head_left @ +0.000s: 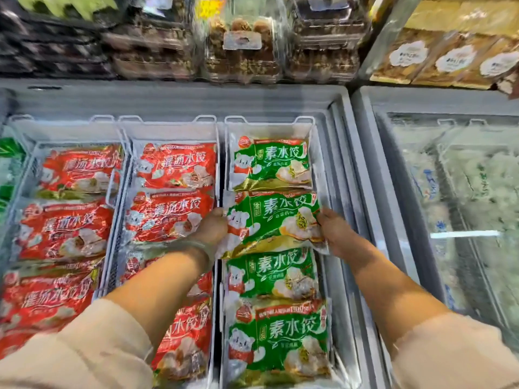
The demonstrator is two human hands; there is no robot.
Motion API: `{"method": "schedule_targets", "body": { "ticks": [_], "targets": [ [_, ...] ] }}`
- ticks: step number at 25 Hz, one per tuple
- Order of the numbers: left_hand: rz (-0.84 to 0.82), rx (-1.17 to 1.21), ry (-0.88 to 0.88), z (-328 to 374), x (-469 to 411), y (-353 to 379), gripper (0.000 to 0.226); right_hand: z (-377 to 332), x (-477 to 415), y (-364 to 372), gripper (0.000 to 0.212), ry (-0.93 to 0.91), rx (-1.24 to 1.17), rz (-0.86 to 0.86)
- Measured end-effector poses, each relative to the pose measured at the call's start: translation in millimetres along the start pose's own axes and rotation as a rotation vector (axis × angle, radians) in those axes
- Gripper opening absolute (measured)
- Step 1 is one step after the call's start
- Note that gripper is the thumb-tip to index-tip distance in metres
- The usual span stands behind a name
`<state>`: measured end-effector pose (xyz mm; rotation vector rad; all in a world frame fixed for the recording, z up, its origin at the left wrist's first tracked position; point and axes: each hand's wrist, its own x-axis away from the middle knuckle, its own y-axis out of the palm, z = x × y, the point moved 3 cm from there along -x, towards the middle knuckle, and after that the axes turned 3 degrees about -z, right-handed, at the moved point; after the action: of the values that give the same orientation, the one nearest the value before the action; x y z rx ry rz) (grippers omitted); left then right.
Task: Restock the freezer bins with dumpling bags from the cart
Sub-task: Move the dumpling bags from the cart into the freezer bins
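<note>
Here, left hand [213, 224] and right hand [330, 224] grip side edges of green dumpling bag [272, 220], tilted over right wire bin [268, 129], overlapping nearer green bags [273, 273]. At left, red dumpling bags [174, 167] fill neighbouring bins; frosted glass lid [463, 192] covers freezer at right.

The tilted green bag [273, 220] is bright green with white lettering, a white bear dressed in red and a gold band along its lower edge. The green bags [271, 164] beyond and nearer than it carry the same print. Left of it, red bags [171, 214] bear white lettering in white wire bins [168, 130]. Right of it the freezer frame [348, 192] is grey; nearer, the sleeves [92, 352] are beige.
</note>
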<state>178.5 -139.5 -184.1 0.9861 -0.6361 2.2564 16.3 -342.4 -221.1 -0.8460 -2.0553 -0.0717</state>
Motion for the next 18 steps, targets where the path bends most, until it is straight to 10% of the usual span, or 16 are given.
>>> {"method": "schedule_targets", "body": {
  "ticks": [10,18],
  "targets": [
    [-0.302,-0.135,-0.002,-27.2,-53.1,8.3,0.064,11.7,-26.7,27.5,0.075,0.059,0.419,-0.09],
    [-0.01,-0.062,0.01,2.6,-23.7,13.7,0.053,14.4,-1.5,13.2,0.07,0.049,0.289,-0.039]
  ]
}}
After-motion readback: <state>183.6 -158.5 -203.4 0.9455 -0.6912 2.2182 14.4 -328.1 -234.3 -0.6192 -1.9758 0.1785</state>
